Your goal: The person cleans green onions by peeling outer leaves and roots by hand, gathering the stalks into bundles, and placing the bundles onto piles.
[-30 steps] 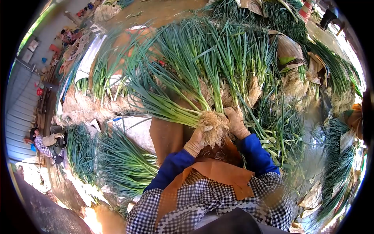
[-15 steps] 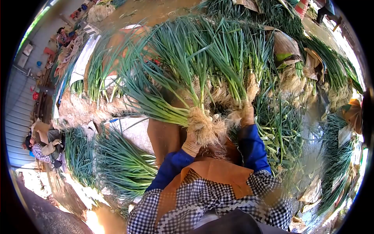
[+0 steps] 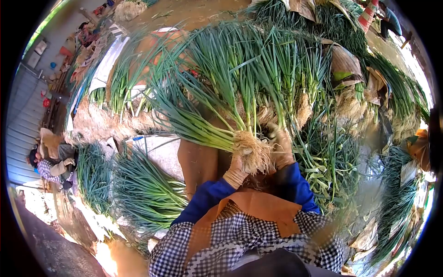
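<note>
The held bunch (image 3: 210, 134) has rough, fibrous roots (image 3: 253, 154) and smooth, faintly waxy leaves (image 3: 173, 108). The checked garment (image 3: 230, 242) is woven cloth, the brown panel (image 3: 263, 205) smoother (and matt); the ribbed wall (image 3: 23, 127) looks like painted metal.

Vegetable work area, heaped green onions (image 3: 145, 191), corrugated wall (image 3: 25, 124)

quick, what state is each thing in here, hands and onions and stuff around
Onion bunch, held at its root end
Bunch's roots, shaggy, attached
Left hand, closed around the bunch
Right hand, beside the roots, grip unclear
Onions behind, lined up, roots attached
Onions at lower left, lying with leaves spread
Traffic cone, standing
</note>
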The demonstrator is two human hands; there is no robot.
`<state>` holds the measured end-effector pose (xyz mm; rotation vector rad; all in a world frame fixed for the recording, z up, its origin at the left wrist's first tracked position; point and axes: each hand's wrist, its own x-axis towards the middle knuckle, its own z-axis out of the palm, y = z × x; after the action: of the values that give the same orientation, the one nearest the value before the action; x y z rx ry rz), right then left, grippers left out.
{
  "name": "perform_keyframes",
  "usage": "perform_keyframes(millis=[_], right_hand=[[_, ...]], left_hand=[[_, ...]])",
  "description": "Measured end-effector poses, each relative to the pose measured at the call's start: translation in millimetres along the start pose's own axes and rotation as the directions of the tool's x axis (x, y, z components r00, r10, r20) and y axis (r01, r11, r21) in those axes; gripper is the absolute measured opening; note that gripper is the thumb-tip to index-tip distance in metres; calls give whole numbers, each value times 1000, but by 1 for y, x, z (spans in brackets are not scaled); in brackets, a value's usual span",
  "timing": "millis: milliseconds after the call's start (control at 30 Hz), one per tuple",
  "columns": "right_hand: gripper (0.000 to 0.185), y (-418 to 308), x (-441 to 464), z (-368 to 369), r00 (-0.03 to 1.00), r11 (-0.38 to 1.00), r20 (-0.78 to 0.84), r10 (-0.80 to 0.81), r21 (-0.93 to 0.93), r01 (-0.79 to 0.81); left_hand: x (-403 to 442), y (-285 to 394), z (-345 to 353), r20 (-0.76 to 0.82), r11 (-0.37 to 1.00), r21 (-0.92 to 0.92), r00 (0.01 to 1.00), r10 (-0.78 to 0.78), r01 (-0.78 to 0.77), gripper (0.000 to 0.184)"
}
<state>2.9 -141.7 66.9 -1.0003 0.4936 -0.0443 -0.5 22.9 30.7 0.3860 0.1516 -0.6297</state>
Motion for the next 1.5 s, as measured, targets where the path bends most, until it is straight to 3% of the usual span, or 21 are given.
perform_keyframes(millis=[133, 200, 267, 333, 400, 433, 467, 533, 667, 833, 900, 967, 1000, 1033, 1067, 1100, 1167, 1267, 1300, 1367, 1500], right_hand=[[36, -36, 2, -38, 984, 965, -3, -180, 190, 178], [40, -38, -1, -22, 961, 899, -14, -275, -358, 252], [37, -12, -10, 10, 963, 940, 179, -200, -243, 241], [36, 20, 4, 10, 640, 316, 593, -489, -563, 764], [41, 8, 10, 13, 702, -14, 658, -275, -732, 681], [40, 6, 11, 8, 637, 167, 716, -286, -618, 769], [45, -18, -13, 32, 836, 556, 526, -153, -654, 513], [72, -43, 4, 26, 796, 902, 600, 73, -381, 204], [75, -36, 28, 45, 815, 962, 576, -65, -179, 204], [36, -52, -38, 70, 350, 949, 920, 178, -255, 186], [27, -55, -58, 43, 598, 985, 792, -120, 168, -26], [28, -61, -28, 5, 308, 779, 715, -627, 580, 240], [35, -67, -12, -29, 277, 792, 747, -604, 525, 311], [36, -81, -26, -50, 529, 822, 677, -511, 205, 532], [35, -78, -12, -82, 837, 781, 546, 42, -540, 313], [35, -71, -7, -78, 833, 789, 552, 40, -529, 312], [30, -54, 1, -66, 697, -212, 694, -181, -720, 661], [49, -87, 6, 30, 685, 490, 727, -48, -581, 650], [53, -69, 25, 54, 530, 618, 799, -283, -271, 738], [48, -71, 57, 122, 439, 242, 861, -257, -382, 892], [36, -10, 128, 205, 422, 626, 856, -298, -158, 763]], left_hand=[[-13, 4, 15, 121, 946, -318, 992, -22, 60, 56], [-8, 3, 25, 120, 930, -355, 991, -57, 97, 50], [-5, -3, 9, 41, 1000, -23, 999, 2, -1, 57], [-7, -1, 12, -7, 998, -22, 999, 54, -54, 56], [-13, 12, 16, -47, 995, 97, 999, 20, -15, 55], [-16, 21, 21, -89, 977, 208, 996, -21, 39, 55], [-23, 27, 34, -103, 976, 213, 994, -21, 43, 55], [-31, 42, 66, 51, 993, 43, 992, 112, -114, 39], [-31, 83, 64, 349, 982, -173, 937, -12, 76, 46], [-49, 120, 120, 285, 981, -168, 948, 142, -97, 49], [-58, 143, 148, 401, 954, -289, 915, 40, 85, 54], [-75, 166, 164, 289, 948, -312, 956, 37, 58, 61], [-80, 178, 170, 225, 949, -315, 971, 77, -2, 64], [-80, 186, 176, 342, 971, -238, 933, 113, -30, 67], [-87, 193, 183, 260, 959, -277, 957, 128, -53, 70], [-92, 192, 190, 218, 947, -295, 956, 194, -125, 73], [-96, 193, 198, 199, 936, -299, 948, 249, -183, 77], [-95, 184, 218, 224, 942, -302, 949, 222, -149, 81], [-97, 180, 227, 194, 948, -279, 958, 211, -152, 81], [-105, 170, 248, 146, 948, -260, 963, 225, -182, 78], [-119, 158, 280, 147, 943, -259, 957, 251, -207, 65]])
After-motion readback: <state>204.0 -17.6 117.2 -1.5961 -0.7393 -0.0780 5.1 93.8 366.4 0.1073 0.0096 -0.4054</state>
